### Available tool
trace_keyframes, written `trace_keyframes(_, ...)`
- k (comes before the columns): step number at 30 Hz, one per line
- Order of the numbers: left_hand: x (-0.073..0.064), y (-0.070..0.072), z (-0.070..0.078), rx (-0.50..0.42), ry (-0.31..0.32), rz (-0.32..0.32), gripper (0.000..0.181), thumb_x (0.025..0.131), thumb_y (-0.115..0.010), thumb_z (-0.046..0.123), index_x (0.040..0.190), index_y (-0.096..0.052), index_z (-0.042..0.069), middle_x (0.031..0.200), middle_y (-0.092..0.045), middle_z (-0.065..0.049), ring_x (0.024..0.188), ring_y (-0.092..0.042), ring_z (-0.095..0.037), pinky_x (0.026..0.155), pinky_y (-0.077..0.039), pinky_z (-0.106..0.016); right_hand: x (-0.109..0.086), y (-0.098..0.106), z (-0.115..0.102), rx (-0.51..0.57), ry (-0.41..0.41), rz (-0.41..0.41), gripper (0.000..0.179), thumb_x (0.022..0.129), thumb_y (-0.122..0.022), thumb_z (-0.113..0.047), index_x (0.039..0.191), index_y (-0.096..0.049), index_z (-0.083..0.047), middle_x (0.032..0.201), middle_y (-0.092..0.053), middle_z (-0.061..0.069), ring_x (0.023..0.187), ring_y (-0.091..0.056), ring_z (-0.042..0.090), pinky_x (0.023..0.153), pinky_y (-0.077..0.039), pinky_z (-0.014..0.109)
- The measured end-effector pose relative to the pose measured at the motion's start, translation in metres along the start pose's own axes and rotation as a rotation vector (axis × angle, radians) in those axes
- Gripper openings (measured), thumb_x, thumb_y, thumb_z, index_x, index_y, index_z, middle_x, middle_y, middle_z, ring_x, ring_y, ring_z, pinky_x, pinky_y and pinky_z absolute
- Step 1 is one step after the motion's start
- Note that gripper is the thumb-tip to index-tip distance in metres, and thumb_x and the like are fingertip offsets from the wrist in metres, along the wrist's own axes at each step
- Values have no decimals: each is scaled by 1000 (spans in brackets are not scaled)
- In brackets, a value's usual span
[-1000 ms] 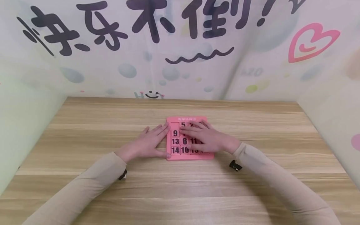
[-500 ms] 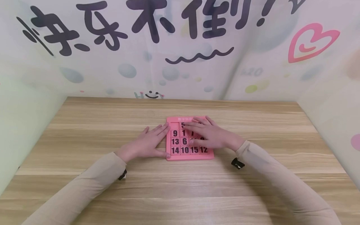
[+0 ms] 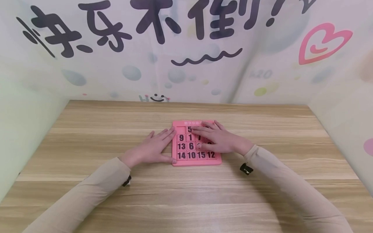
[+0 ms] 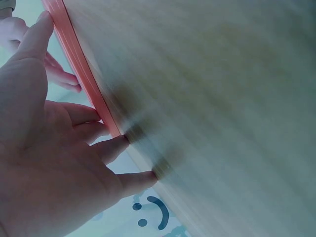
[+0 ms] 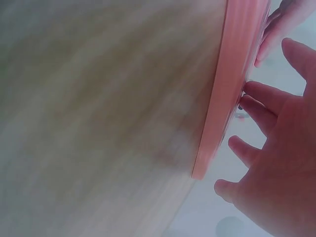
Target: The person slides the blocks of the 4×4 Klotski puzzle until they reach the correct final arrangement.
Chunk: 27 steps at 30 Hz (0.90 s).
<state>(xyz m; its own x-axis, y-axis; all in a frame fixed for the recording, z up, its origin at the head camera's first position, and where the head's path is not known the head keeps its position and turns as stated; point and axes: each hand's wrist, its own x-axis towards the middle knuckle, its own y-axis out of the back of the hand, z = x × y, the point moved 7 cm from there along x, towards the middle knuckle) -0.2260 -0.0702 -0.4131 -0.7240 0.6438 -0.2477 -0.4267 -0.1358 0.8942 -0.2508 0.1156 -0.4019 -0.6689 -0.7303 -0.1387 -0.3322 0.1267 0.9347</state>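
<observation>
Pink board (image 3: 196,163), one; hands (image 3: 152,147) (image 3: 220,141), two

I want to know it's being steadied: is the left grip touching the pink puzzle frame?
Touching. The left wrist view shows fingertips of the left grip meeting the pink puzzle frame's edge.

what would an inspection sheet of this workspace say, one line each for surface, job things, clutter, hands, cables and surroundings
Surface: wood-grain tabletop, light brown.
Job's things: pink sliding number puzzle, flat on the tabletop; open slot at its upper left, beside tile 5.
Clutter: nothing seen.
Hands: left hand touches the puzzle's left edge; right hand lies over its right part, hiding some numbers.
Cables: nothing seen.
Surroundings: white wall behind, printed with black Chinese characters.
</observation>
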Motion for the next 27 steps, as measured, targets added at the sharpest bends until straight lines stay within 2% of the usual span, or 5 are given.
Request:
trace_keyframes(12, 0, 0, 0, -4, 4, -5, 103, 84, -62, 60, 154, -12, 3, 160, -2, -11, 145, -7, -33, 112, -1, -60, 2, -1, 0, -10, 2, 0, 61, 98, -46, -49, 151, -37, -18, 156, -31, -1, 145, -16, 28, 114, -4, 59)
trace_keyframes(22, 0, 1, 0, -3, 6, -5, 103, 84, -61, 61, 154, -12, 3, 160, -2, -11, 145, -8, -34, 112, -2, -61, 12, -2, -12, -31, 45, -23, 63, 99, -44, -49, 152, -34, -16, 156, -29, 3, 145, -15, 29, 114, -2, 60)
trace_keyframes(27, -1, 1, 0, -7, 5, -6, 103, 85, -61, 61, 154, -11, 4, 160, -1, -9, 145, -7, -33, 112, -1, -61, 19, -4, -18, -8, 50, -34, 63, 99, -44, -49, 152, -34, -16, 157, -29, 3, 145, -14, 30, 115, -1, 58)
